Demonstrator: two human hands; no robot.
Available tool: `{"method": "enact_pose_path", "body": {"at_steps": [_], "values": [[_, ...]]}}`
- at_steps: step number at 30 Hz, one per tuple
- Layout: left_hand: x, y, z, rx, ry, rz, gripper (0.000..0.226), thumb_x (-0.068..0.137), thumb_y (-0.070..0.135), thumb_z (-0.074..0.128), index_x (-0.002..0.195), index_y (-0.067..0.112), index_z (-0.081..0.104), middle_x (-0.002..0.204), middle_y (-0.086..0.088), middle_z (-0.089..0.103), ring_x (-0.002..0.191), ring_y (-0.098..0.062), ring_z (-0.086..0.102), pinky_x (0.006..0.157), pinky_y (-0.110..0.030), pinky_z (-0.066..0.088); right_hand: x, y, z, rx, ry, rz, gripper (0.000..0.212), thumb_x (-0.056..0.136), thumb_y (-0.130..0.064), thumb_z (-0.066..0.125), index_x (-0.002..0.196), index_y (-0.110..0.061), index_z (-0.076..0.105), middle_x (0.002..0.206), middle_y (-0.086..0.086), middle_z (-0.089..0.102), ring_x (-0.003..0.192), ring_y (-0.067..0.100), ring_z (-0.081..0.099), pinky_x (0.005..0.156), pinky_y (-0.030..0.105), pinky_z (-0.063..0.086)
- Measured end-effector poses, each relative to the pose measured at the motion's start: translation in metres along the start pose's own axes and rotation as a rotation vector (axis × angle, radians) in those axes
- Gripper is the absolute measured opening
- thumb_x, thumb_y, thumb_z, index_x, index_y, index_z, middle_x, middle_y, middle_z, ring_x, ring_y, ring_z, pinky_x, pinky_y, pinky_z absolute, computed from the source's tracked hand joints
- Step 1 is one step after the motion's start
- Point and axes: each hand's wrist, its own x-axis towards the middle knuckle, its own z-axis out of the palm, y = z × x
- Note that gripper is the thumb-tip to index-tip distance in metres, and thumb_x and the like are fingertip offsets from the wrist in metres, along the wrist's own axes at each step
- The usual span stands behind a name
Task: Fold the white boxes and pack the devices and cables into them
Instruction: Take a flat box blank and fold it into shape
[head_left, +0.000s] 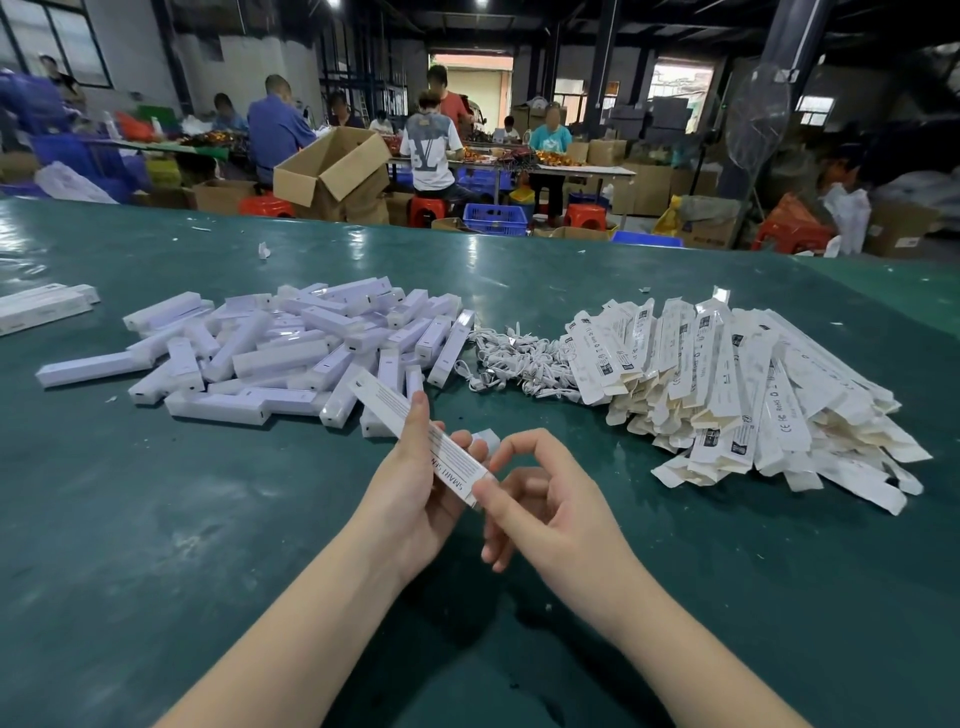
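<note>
While your left hand (415, 499) grips a white box (421, 431) above the green table (156, 519), with the thumb lying along its printed top face and the fingers curled under it, your right hand (540, 514) pinches the near end of the same box between thumb and forefinger. A small flap (485, 441) stands open at that end, just behind your right forefinger. The box is tilted, its far end pointing left and away from you.

Further on the table, on the left, you have a pile of devices (291, 353) in clear wrapping. Just right of it lies a heap of white cables (514, 358), touching both neighbours. On the right is a big pile of flat boxes (748, 389), not folded yet. At the far left edge, some packed boxes (41, 306) lie side by side. Behind the table, people sit at other tables among cartons (332, 166) and red stools (428, 208).
</note>
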Motion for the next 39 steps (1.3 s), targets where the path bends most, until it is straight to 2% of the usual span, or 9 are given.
{"method": "enact_pose_path", "body": {"at_steps": [5, 10, 16, 20, 23, 27, 33, 36, 39], "values": [[-0.001, -0.002, 0.000, 0.070, 0.013, -0.041, 0.063, 0.087, 0.062, 0.051, 0.114, 0.005, 0.050, 0.110, -0.015, 0.061, 0.100, -0.026, 0.068, 0.054, -0.030, 0.058, 0.001, 0.002, 0.002, -0.096, 0.025, -0.037, 0.020, 0.089, -0.020, 0.070, 0.100, -0.023, 0.053, 0.062, 0.013, 0.060, 0.049, 0.025, 0.059, 0.048, 0.035, 0.055], [-0.003, -0.001, 0.001, 0.053, 0.073, -0.054, 0.067, 0.087, 0.063, 0.052, 0.118, 0.004, 0.053, 0.089, -0.008, 0.063, 0.060, -0.018, 0.064, 0.039, -0.027, 0.048, 0.001, 0.003, 0.003, -0.012, 0.060, 0.031, 0.015, 0.091, -0.020, 0.068, 0.095, -0.022, 0.054, 0.062, 0.011, 0.063, 0.048, 0.028, 0.060, 0.047, 0.036, 0.053], [-0.001, -0.005, -0.001, 0.065, 0.009, -0.072, 0.061, 0.087, 0.066, 0.048, 0.110, 0.009, 0.049, 0.095, -0.008, 0.063, 0.062, -0.019, 0.059, 0.037, -0.025, 0.043, 0.000, 0.003, 0.008, -0.083, 0.105, -0.017, 0.013, 0.090, -0.027, 0.068, 0.095, -0.025, 0.056, 0.060, 0.010, 0.063, 0.044, 0.027, 0.058, 0.043, 0.030, 0.049], [-0.011, -0.004, 0.005, 0.050, -0.143, -0.163, 0.055, 0.091, 0.062, 0.044, 0.093, 0.008, 0.051, 0.060, -0.003, 0.052, 0.050, -0.019, 0.062, 0.040, -0.027, 0.048, 0.002, 0.003, 0.009, -0.068, 0.148, 0.082, 0.042, 0.065, -0.051, 0.078, 0.090, -0.032, 0.051, 0.057, 0.007, 0.063, 0.038, 0.019, 0.053, 0.038, 0.023, 0.040], [-0.015, -0.005, 0.009, -0.108, -0.209, -0.204, 0.046, 0.095, 0.052, 0.048, 0.098, 0.006, 0.049, 0.062, -0.001, 0.047, 0.044, -0.012, 0.053, 0.054, -0.027, 0.056, 0.005, 0.004, 0.007, -0.039, 0.140, 0.230, 0.074, 0.047, -0.059, 0.080, 0.101, -0.026, 0.040, 0.061, -0.001, 0.067, 0.036, 0.016, 0.051, 0.035, 0.020, 0.035], [-0.017, -0.004, 0.008, -0.188, -0.274, -0.234, 0.043, 0.096, 0.049, 0.048, 0.104, 0.007, 0.048, 0.066, -0.004, 0.049, 0.041, -0.012, 0.044, 0.048, -0.025, 0.054, 0.006, 0.006, 0.007, -0.034, 0.084, 0.275, 0.078, 0.047, -0.058, 0.082, 0.107, -0.031, 0.040, 0.071, -0.011, 0.069, 0.039, 0.015, 0.050, 0.036, 0.020, 0.034], [-0.003, 0.010, -0.001, 0.014, -0.098, 0.102, 0.050, 0.099, 0.056, 0.035, 0.100, 0.015, 0.062, 0.062, 0.001, 0.051, 0.040, -0.010, 0.039, 0.037, -0.018, 0.035, 0.025, 0.006, -0.002, -0.316, 0.160, 0.161, 0.091, 0.070, -0.081, 0.038, 0.146, -0.036, 0.017, 0.092, -0.028, 0.052, 0.083, -0.013, 0.053, 0.077, 0.012, 0.038], [0.004, 0.017, -0.005, 0.188, 0.047, 0.313, 0.049, 0.099, 0.056, 0.032, 0.107, 0.018, 0.062, 0.072, -0.001, 0.055, 0.045, -0.010, 0.049, 0.043, -0.021, 0.043, 0.049, 0.014, -0.017, -0.813, 0.060, 0.111, 0.065, 0.097, -0.047, 0.040, 0.153, -0.024, 0.016, 0.143, -0.009, 0.037, 0.133, 0.013, 0.030, 0.109, 0.026, 0.023], [0.007, 0.015, -0.009, 0.358, 0.085, 0.475, 0.040, 0.098, 0.054, 0.037, 0.104, 0.020, 0.056, 0.073, 0.000, 0.058, 0.051, -0.009, 0.060, 0.051, -0.027, 0.052, 0.065, 0.028, -0.013, -1.127, -0.171, 0.111, 0.058, 0.100, -0.032, 0.046, 0.153, -0.024, 0.023, 0.159, -0.007, 0.022, 0.144, 0.019, 0.017, 0.116, 0.034, 0.013]]}}
